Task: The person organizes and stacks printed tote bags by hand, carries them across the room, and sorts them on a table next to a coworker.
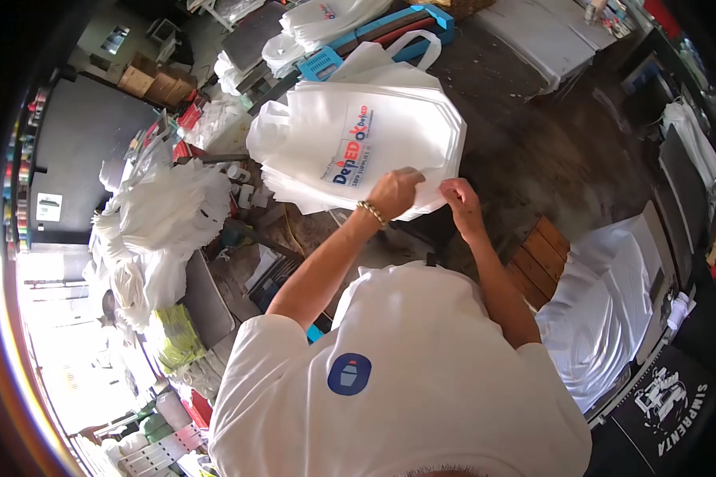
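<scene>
Where fingers (410, 178) touch, layered white fabric bags (310, 127), one looped handle (435, 51)

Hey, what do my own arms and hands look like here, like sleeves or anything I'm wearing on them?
Your white shirt has short, plain sleeves, leaving both forearms bare. A beaded, gold-toned bracelet circles your left wrist; your right wrist shows nothing worn. Neither the left hand nor the right hand wears a glove.
</scene>
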Demonstrator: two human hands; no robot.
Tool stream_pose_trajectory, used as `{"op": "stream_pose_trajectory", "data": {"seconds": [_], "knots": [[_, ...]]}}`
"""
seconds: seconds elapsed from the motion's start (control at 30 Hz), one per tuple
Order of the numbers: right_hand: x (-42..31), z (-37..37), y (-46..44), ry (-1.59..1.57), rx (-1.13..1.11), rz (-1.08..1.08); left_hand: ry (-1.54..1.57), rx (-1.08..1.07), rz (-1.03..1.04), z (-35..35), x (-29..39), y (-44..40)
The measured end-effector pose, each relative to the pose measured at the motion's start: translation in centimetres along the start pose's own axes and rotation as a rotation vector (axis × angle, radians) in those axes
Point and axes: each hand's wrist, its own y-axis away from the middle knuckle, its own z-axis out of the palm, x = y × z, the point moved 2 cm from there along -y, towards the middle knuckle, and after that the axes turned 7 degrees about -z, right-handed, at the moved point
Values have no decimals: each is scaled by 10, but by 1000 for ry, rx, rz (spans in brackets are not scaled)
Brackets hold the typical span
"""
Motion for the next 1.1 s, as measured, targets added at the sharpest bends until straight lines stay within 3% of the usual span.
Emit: {"op": "stream_pose_trajectory", "data": {"seconds": [0.03,0.17,0.27,0.4,0.43,0.47,0.57,0.63,0.67,0.73,0.87,0.9,0.93,1.1], "knots": [[0,1,-1,-117,43,24,-28,54,26,-2,10,5],[-7,4,0,-108,8,57,-163,132,59,-8,27,11],[-4,5,3,-35,31,24,-304,18,82,14,-8,2],[-9,-1,1,144,-74,-60,-82,244,8,-29,-14,-18],[-11,-2,3,228,-111,-79,-48,188,-195,-39,-9,-21],[-17,-2,3,237,-101,-69,3,166,-173,-48,-3,-21],[-29,-1,-3,389,-69,-299,22,112,-85,-44,-5,-18],[-26,0,-6,377,-6,-286,25,13,297,-23,-17,-13],[-25,2,-7,365,50,-278,27,7,300,-23,-10,-9],[-20,3,-7,327,93,-205,-226,-51,163,-20,9,2],[-21,1,-4,303,189,-151,-230,-233,20,-27,-9,-17],[-18,-1,-2,304,194,-147,-107,-147,-36,-33,-13,-20],[-15,-3,0,293,179,-152,-53,-65,65,-41,-15,-22],[-14,-6,5,386,89,-212,-51,-54,-202,-67,-7,-31]]}}
